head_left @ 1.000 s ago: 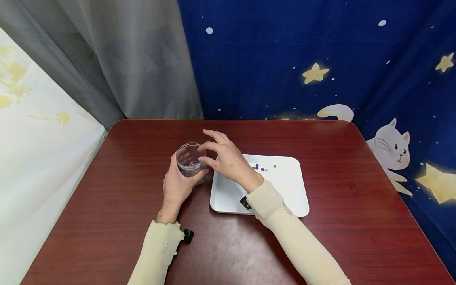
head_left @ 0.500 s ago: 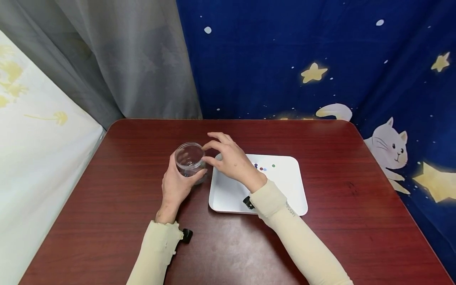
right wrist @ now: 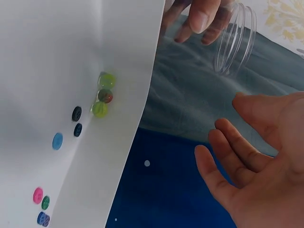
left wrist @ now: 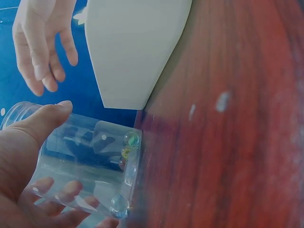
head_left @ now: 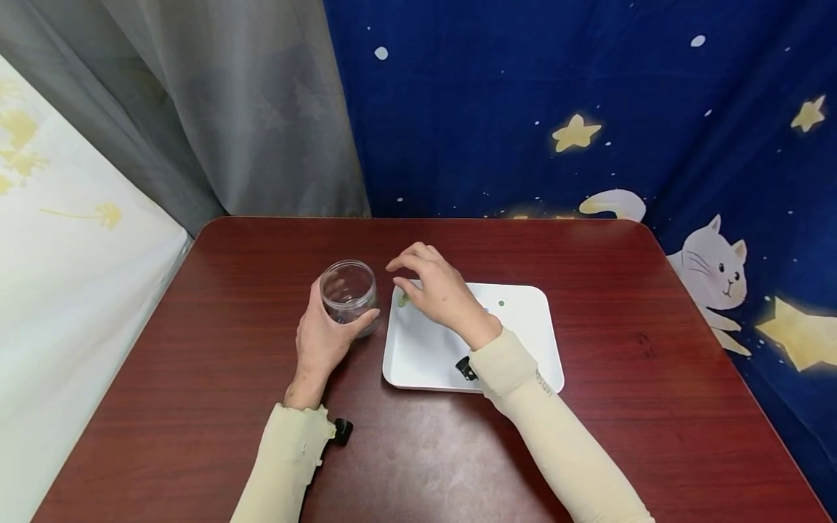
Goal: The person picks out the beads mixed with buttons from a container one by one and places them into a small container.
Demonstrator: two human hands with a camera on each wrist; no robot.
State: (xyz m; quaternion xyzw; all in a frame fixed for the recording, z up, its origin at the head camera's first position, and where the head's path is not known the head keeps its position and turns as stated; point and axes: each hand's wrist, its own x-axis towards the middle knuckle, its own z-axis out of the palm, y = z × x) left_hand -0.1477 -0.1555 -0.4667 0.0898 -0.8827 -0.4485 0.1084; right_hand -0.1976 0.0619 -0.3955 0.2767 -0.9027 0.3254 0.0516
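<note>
A clear screw-top jar (head_left: 347, 283) stands upright on the table at left of centre, and my left hand (head_left: 323, 338) grips it round its side. The thumb lies across the front; the other fingers show through the plastic in the left wrist view. Several glass marbles (left wrist: 131, 139) lie at the jar's bottom. Just right of the jar's open mouth, my right hand (head_left: 441, 294) hovers over the far left corner of a white tray (head_left: 425, 363). Its fingers are loosely bent, holding nothing in the right wrist view (right wrist: 259, 161).
Inside the tray, 3 marbles (right wrist: 105, 96) sit together by the wall, two yellow-green and one reddish. Several small buttons lie there too, among them a light blue button (right wrist: 57, 141) and a pink button (right wrist: 38, 195). Curtains hang behind the dark red table (head_left: 588, 305).
My right hand has drawn back to the right, from the jar's rim to over the tray's corner, uncovering greenish marbles there. The left hand and the jar have stayed in place.
</note>
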